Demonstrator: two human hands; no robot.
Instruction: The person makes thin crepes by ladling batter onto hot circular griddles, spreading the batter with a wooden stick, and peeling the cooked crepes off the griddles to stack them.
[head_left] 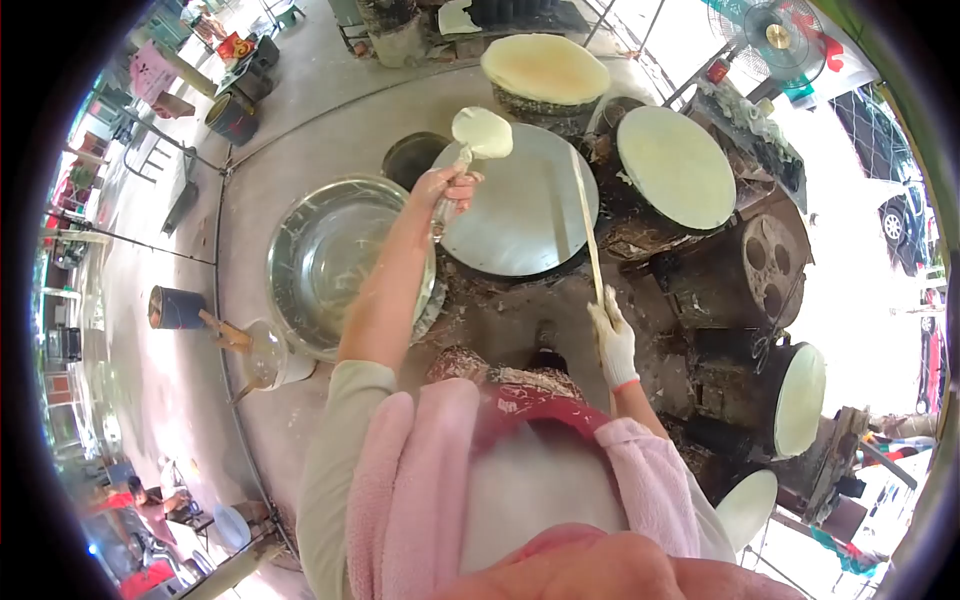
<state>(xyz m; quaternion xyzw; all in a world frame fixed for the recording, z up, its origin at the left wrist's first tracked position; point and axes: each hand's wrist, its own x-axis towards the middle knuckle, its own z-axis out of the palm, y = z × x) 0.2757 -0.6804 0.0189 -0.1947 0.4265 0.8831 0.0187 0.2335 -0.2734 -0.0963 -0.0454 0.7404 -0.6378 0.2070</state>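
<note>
My left hand [447,192], bare, is wrapped round the handle of a ladle [482,133] whose bowl holds pale batter. The ladle is over the upper left edge of a round grey griddle [510,215], which has no batter on it. My right hand [612,335], in a white glove, grips the lower end of a long thin wooden stick [586,215]. The stick's upper part extends over the griddle's right side. Below my left forearm stands a large metal basin [345,250].
Pale round sheets lie on other griddles: one at the top [545,70], one at the upper right [676,167], one at the right [800,400]. A clear jug [268,355] and dark bucket [177,308] stand left. A fan [778,38] is at the upper right.
</note>
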